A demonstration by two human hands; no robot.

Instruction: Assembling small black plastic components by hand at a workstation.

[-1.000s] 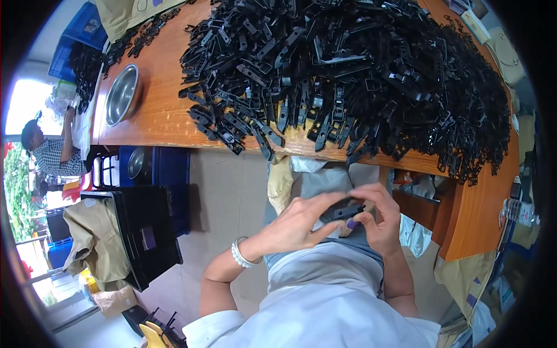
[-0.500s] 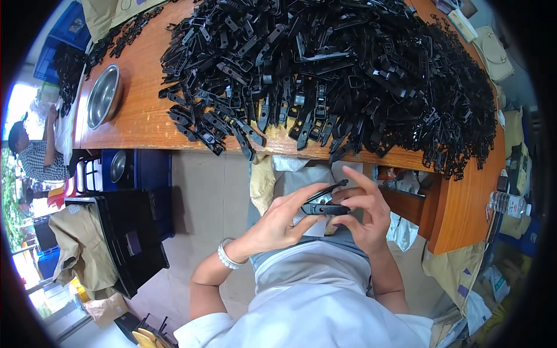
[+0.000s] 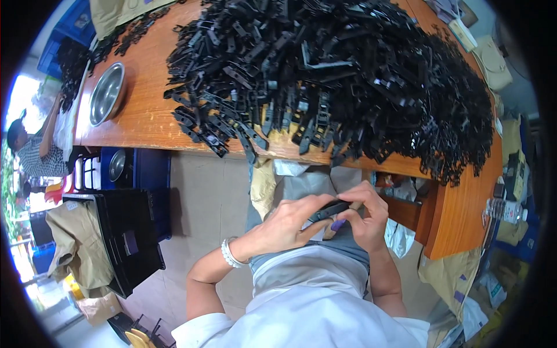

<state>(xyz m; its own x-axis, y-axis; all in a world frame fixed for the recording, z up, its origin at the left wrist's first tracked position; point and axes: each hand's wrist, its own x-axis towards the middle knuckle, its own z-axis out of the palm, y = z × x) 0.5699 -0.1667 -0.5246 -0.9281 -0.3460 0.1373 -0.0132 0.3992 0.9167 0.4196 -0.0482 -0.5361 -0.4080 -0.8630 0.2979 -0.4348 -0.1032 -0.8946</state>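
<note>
In front of my waist, below the table's near edge, I hold a small black plastic clip-like part (image 3: 328,212) in both hands. My left hand (image 3: 281,225), with a white beaded bracelet at the wrist, closes fingers and thumb round its left end. Fingers and thumb of my right hand (image 3: 369,219) press at its right end; something purple shows at the thumb tip. The fingers hide much of the part. On the table (image 3: 148,87) beyond lies a large heap of similar black parts (image 3: 348,75), some overhanging the edge.
A steel bowl (image 3: 108,95) stands on the table's left. Black crates (image 3: 130,240) with brown paper sit at lower left. A plastic bottle (image 3: 506,210) lies on the right, above paper bags (image 3: 444,272). Another person (image 3: 42,152) works at far left.
My right fingers, raised and spread before, have come down and closed on the part's right end. The part's two arms, apart earlier, now look pressed together.
</note>
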